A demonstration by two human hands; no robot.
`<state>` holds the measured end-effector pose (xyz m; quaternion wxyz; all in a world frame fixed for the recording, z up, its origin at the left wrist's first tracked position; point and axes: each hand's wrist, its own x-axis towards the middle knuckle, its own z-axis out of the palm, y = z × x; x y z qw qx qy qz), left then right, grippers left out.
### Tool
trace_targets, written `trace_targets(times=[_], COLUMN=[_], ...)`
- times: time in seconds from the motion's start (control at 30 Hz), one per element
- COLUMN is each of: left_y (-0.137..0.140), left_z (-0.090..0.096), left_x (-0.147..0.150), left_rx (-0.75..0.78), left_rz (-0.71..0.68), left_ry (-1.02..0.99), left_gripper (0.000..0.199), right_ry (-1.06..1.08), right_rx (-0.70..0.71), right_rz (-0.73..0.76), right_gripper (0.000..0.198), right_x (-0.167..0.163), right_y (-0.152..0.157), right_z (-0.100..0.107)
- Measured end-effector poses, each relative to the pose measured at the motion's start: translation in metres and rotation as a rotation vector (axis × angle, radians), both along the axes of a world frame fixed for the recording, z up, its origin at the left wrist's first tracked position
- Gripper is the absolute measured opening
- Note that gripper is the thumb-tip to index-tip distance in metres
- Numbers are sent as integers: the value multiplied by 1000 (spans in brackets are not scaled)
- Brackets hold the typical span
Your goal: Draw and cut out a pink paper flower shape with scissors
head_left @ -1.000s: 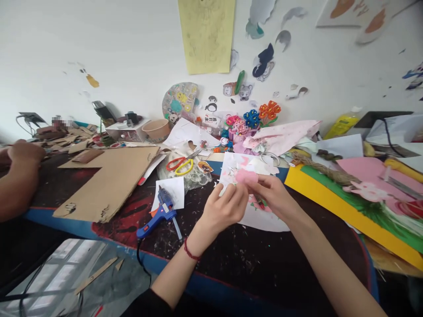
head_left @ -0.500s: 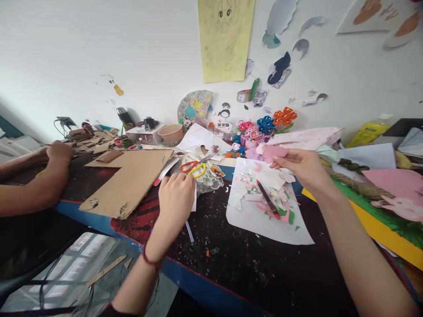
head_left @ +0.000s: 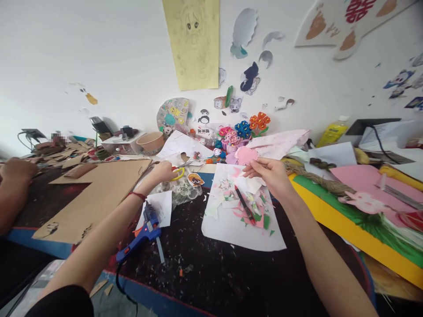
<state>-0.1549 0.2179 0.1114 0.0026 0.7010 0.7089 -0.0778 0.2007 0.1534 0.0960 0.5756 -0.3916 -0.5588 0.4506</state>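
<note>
Right hand (head_left: 271, 174) pinches a pink paper piece (head_left: 246, 155) by its edge, over the far end of the scrap-strewn white sheet (head_left: 214, 231). Left hand (head_left: 159, 172) is at the handles of the scissors (head_left: 180, 174), left of the sheet; its grip there cannot be determined. Blue glue gun (head_left: 149, 226) lies nearer, on the surface (head_left: 214, 275).

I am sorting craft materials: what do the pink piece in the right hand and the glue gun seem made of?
Pink piece: perhaps matte paper or foam; it looks thin and flat. Glue gun: probably hard, smooth plastic; its blue body looks moulded.
</note>
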Motion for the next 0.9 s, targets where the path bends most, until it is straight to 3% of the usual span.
trace_targets(times=[0.2, 0.33, 0.4, 0.5, 0.6, 0.77, 0.9], left_y=[-21, -55, -75, -102, -119, -122, -120], left_z=[33, 40, 36, 25, 8, -20, -31], left_x=[-1, 22, 44, 82, 113, 135, 137], left_rx=[276, 485, 645, 670, 737, 730, 732], left_rz=[37, 33, -62, -198, -321, -337, -300], left_ry=[-41, -139, -378, -566, -509, -507, -470], left_gripper=[32, 35, 36, 38, 57, 46, 40], right_ry=[12, 26, 37, 50, 60, 79, 107], right_rx=[80, 124, 133, 143, 162, 207, 261], right_rz=[-103, -162, -182, -225, -276, -351, -383], right_gripper=[25, 22, 22, 23, 24, 22, 21], right_x=[1, -1, -2, -2, -2, -2, -2], right_y=[0, 2, 2, 1, -1, -3, -4], right_z=[2, -2, -3, -4, -3, -2, -2])
